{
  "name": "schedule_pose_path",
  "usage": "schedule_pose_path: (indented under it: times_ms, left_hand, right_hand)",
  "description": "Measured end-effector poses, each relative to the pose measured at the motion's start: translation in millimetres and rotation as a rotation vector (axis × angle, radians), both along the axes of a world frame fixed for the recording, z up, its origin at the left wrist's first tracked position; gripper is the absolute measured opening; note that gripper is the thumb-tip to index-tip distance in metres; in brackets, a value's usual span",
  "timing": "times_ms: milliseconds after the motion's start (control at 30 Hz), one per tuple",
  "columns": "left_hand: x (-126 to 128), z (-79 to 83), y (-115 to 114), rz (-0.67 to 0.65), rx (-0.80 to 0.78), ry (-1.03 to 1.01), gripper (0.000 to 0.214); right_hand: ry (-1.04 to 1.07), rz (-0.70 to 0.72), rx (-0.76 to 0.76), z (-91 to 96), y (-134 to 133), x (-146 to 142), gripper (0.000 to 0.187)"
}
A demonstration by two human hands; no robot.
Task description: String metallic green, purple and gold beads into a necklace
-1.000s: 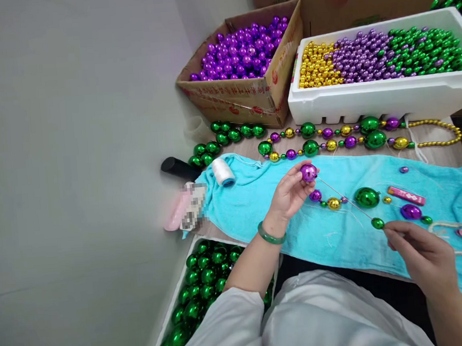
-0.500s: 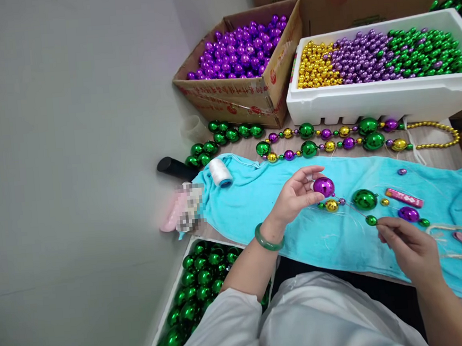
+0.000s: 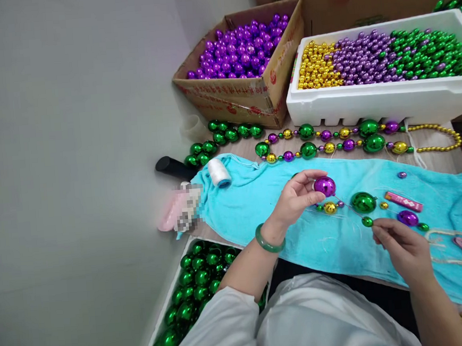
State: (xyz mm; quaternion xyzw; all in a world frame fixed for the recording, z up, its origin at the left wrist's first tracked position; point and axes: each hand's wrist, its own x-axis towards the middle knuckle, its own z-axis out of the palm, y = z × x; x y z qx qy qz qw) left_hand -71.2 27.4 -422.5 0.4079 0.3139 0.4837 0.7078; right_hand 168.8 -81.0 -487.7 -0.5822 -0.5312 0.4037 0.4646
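Left of the left grip, a spool (image 3: 219, 171) of white thread lies tilted on the fuzzy turquoise towel (image 3: 320, 246). The left hand (image 3: 299, 194), a smooth green bangle (image 3: 269, 240) on its wrist, pinches a glossy purple ball (image 3: 325, 187) between thumb and fingers. Just below that grip lies a mirror-bright gold bead (image 3: 330, 208). Between the grips, slightly farther off, sits a large shiny green ball (image 3: 363, 202). A thin strand slants from the purple ball to an oval green bead (image 3: 367, 221), whose end the right hand (image 3: 400, 247) pinches. Beyond that grip lies a pink lighter (image 3: 403, 201).
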Motion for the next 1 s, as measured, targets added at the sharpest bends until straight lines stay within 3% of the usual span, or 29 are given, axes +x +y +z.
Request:
schedule_pose_path:
  times_ms: [100, 233, 467, 600, 700, 767, 800, 867, 933, 1000]
  left_hand:
    - [1.4, 1.1, 0.2, 0.020, 0.031, 0.002, 0.045]
    - [3.2, 2.9, -1.2, -0.049, -0.007, -0.056, 0.043]
    - [4.2, 1.7, -1.3, -0.005, 0.049, 0.002, 0.046]
    - [6.5, 1.9, -7.9, -0.174, 0.056, 0.182, 0.048]
    - [3.6, 1.2, -1.2, -0.423, 0.174, 0.421, 0.070]
    - [-2.8, 3.3, 23.8, -0.495, 0.368, 0.614, 0.075]
    - [-6.4, 6.4, 43.9, -0.441, 0.483, 0.732, 0.067]
    - [-11.5, 18.0, 96.2, -0.153, 0.685, 0.988, 0.038]
    - [-11.0, 34.8, 155.8, 0.147, 0.750, 1.253, 0.031]
    - [-3.9, 51.5, 211.2, 0.239, 0.743, 1.517, 0.033]
  right_hand:
    - [0.028, -0.013, 0.004, -0.9, 2.2, -1.5, 0.008]
    - [0.078, -0.010, 0.017, 3.2, 5.1, -6.4, 0.007]
    - [0.062, -0.026, 0.022, 3.5, 5.5, -6.7, 0.007]
    - [0.023, -0.011, 0.021, 3.6, 6.3, -8.3, 0.010]
    - [0.072, -0.036, 0.004, 7.4, 8.7, -13.0, 0.013]
    - [0.126, -0.081, -0.003, 8.0, 11.0, -13.9, 0.015]
    - [0.147, -0.098, -0.002, 7.0, 12.2, -13.1, 0.015]
    - [0.171, -0.105, -0.002, 3.2, 14.5, -9.7, 0.016]
    - [0.174, -0.104, -0.005, -1.7, 16.2, -5.8, 0.017]
    - [0.171, -0.108, -0.017, -5.4, 17.1, -3.4, 0.018]
